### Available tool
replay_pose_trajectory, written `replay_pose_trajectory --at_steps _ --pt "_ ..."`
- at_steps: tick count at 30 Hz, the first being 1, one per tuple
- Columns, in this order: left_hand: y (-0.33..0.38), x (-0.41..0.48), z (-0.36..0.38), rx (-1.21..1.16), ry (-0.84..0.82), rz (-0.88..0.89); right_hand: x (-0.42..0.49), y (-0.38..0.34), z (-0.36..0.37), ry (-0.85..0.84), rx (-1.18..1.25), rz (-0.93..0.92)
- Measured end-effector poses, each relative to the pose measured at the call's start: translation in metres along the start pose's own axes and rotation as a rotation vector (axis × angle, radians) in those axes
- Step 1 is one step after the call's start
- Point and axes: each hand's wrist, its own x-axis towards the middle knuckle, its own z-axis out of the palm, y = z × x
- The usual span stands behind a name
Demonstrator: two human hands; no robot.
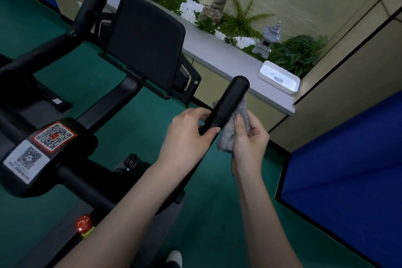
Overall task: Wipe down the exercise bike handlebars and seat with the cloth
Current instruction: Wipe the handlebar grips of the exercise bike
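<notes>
While our left hand (189,135) curls round the lower part of the right handlebar (228,104), thumb lying across its top, our right hand (250,143) holds the grey cloth (228,137) against the bar's far side. Our right thumb presses flat on the fabric and the fingers curl behind it. The cloth wraps under the black bar, and a small fold of it shows on the other side, just above our left fingers. The bar's rounded end sticks out bare beyond the cloth. Further left we see the bike's dark console screen (145,43), with the left handlebar (87,11) beyond it. On the frame near us sit two QR stickers (54,136), and below them a red knob (83,223). Past the bike runs a grey ledge (217,54) carrying a white tray (279,77), with a small stone lantern (268,39) among ferns behind it. A blue panel (348,169) stands on the green floor (217,202) to our right.
</notes>
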Motion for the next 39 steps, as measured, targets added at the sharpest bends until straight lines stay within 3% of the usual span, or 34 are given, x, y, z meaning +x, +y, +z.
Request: replay_pose_trajectory --at_steps 7,16,26,32,39 --pt "-0.001 0.0 -0.003 0.018 -0.021 0.031 -0.021 0.012 0.003 0.048 -0.101 -0.071" --pt "-0.004 -0.002 -0.014 0.066 -0.151 0.073 -0.035 0.003 0.003 0.083 -0.118 -0.022" --pt "-0.005 -0.032 -0.04 0.242 -0.222 0.334 -0.093 -0.02 -0.028 0.179 -0.515 -0.122" --pt "0.006 -0.052 -0.038 0.288 -0.28 0.537 -0.135 -0.019 -0.049 0.233 -0.637 -0.145" --pt "0.015 -0.08 -0.011 0.336 -0.352 0.626 -0.168 -0.019 -0.097 0.35 -0.663 -0.068"
